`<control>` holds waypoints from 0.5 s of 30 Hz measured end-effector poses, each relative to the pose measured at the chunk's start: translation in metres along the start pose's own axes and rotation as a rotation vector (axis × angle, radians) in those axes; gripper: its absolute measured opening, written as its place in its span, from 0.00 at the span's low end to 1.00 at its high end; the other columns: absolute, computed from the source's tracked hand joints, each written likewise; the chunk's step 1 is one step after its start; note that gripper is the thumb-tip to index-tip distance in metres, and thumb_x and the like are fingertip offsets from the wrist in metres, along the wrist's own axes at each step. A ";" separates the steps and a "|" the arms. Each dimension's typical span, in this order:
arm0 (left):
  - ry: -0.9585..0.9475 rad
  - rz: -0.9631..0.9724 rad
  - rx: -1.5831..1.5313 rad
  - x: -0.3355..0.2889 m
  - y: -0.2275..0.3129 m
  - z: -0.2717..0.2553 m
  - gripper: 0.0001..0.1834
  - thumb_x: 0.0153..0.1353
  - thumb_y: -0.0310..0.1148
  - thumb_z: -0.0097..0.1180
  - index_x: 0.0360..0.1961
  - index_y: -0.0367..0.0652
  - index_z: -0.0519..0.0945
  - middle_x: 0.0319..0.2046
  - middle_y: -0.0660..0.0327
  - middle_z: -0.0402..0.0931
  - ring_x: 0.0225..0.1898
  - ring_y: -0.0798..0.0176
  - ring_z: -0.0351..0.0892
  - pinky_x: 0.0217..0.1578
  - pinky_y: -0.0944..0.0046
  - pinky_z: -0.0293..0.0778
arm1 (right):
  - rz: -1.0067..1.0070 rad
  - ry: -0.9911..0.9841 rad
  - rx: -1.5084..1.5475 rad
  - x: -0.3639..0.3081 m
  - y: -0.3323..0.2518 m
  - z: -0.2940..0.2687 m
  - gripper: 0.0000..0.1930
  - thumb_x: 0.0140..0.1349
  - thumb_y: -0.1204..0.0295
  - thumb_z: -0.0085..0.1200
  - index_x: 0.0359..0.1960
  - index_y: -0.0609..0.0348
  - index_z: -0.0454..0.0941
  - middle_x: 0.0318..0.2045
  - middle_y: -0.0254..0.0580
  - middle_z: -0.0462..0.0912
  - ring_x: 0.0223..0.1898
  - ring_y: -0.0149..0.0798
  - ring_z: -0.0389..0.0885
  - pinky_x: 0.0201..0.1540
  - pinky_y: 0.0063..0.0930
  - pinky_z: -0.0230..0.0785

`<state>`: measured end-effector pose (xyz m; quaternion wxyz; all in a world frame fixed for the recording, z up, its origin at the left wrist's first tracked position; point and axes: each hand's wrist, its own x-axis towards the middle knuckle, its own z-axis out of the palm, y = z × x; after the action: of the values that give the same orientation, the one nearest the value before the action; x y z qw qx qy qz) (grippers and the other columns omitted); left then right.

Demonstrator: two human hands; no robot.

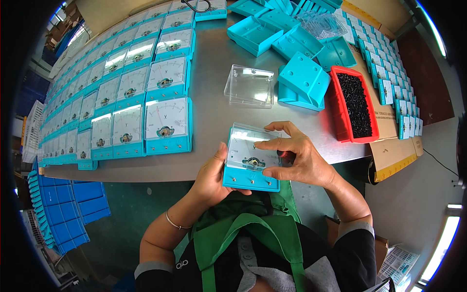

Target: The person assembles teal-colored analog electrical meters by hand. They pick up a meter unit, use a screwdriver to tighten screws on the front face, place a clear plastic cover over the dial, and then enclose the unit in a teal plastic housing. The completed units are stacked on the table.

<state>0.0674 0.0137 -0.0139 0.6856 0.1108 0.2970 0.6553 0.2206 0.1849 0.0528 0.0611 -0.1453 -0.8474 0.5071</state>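
Meter [251, 163] held over near table [214, 117] edge — left hand [212, 177] cupped under base, right hand [296, 158] pinching clear cover. Best keep base steady, press cover evenly — fingers off dial.

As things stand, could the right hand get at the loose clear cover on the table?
Probably yes. The clear cover lies alone on bare table just beyond the meter, nothing between. But the right hand is busy on the meter's face, which the left hand grips, so it must let go first.
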 end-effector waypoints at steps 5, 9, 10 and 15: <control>0.015 -0.008 -0.010 -0.003 0.001 0.005 0.32 0.70 0.56 0.29 0.59 0.40 0.64 0.47 0.50 0.76 0.43 0.57 0.81 0.32 0.58 0.82 | -0.036 -0.035 0.004 0.001 0.004 0.002 0.26 0.44 0.70 0.70 0.49 0.53 0.81 0.55 0.55 0.67 0.38 0.40 0.80 0.39 0.29 0.76; 0.044 0.051 0.146 -0.001 -0.001 0.015 0.26 0.66 0.44 0.48 0.58 0.37 0.64 0.46 0.52 0.76 0.42 0.59 0.80 0.33 0.60 0.80 | -0.141 0.024 -0.203 -0.003 0.004 0.010 0.26 0.43 0.73 0.71 0.49 0.53 0.81 0.57 0.56 0.65 0.32 0.37 0.81 0.37 0.29 0.76; 0.059 0.080 0.272 -0.002 -0.002 0.016 0.26 0.64 0.40 0.53 0.58 0.36 0.64 0.45 0.52 0.76 0.41 0.59 0.80 0.33 0.61 0.80 | -0.167 0.029 -0.210 -0.005 0.005 0.011 0.28 0.43 0.73 0.71 0.50 0.53 0.79 0.57 0.56 0.65 0.32 0.37 0.81 0.35 0.28 0.76; 0.078 0.068 0.271 -0.010 0.002 0.022 0.27 0.57 0.31 0.59 0.56 0.34 0.66 0.46 0.52 0.75 0.42 0.60 0.80 0.35 0.61 0.80 | -0.073 0.201 -0.006 -0.024 -0.004 0.010 0.33 0.45 0.76 0.68 0.57 0.57 0.72 0.59 0.58 0.62 0.30 0.33 0.81 0.29 0.20 0.72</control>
<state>0.0786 0.0099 0.0076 0.6296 0.1867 0.4052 0.6360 0.2399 0.1675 0.0526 0.1639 -0.1647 -0.8431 0.4850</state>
